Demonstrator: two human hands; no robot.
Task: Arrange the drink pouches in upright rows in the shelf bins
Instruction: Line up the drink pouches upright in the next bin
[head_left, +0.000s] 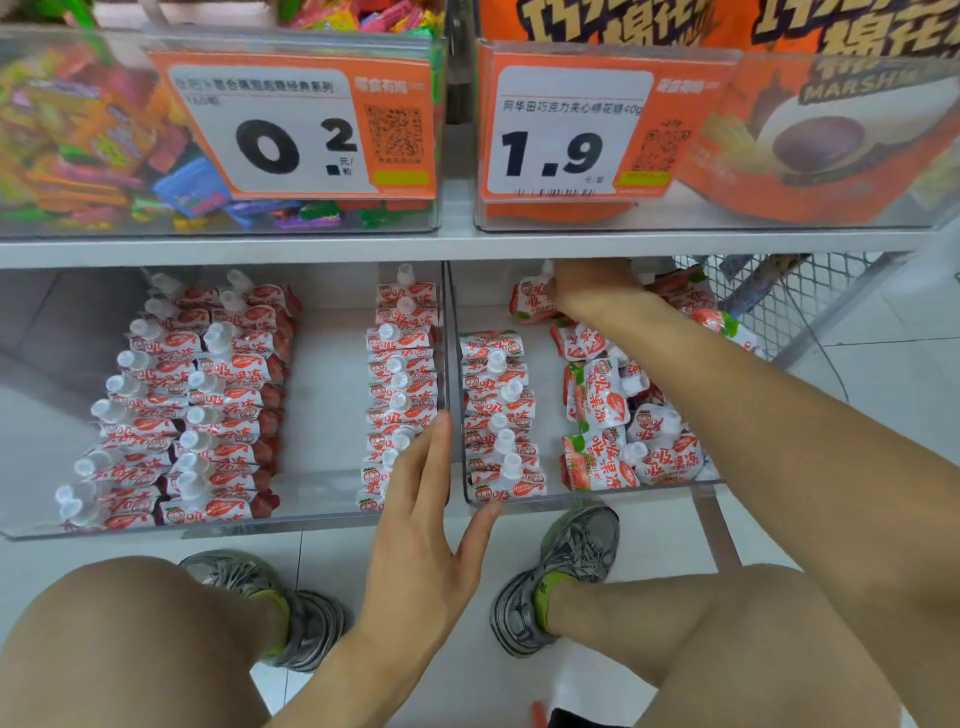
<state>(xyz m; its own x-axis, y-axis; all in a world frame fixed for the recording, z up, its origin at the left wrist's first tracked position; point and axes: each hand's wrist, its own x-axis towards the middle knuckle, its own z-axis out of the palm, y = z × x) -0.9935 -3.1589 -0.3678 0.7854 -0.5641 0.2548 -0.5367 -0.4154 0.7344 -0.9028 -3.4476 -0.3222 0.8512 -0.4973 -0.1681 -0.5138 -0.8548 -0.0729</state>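
Right hand (587, 291) reaching deep into right bin (587, 501), fingers hidden, grip unclear; left hand (421, 525) flat, empty: stand loose jelly pouches (602, 395) spout-up beside the finished row (498, 421)

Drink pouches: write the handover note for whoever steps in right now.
Left hand: open, fingers straight, by the front wall between the two bins.
Right hand: reaching deep into the right bin; its grip is hidden.
Done: left bin has two upright rows at its left and one at its right; right bin has one upright row at its left.
Left: the loose pouches lying jumbled in the right bin need standing in rows.
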